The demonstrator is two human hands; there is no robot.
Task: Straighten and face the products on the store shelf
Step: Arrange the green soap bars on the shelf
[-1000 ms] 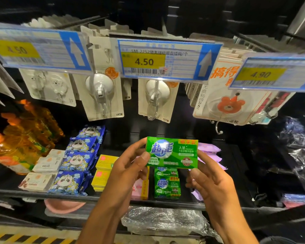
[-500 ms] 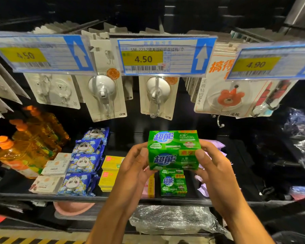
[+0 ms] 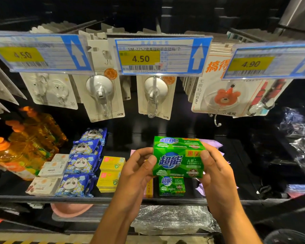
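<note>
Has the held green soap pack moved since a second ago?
Yes. The held green soap pack tipped backward, broad face now showing, staying above the shelved green pack.

Hook cards (image 3: 104,95) hang low over the shelf (image 3: 42,197). A small green box (image 3: 172,185) blocks its front edge; its right side has room.
</note>
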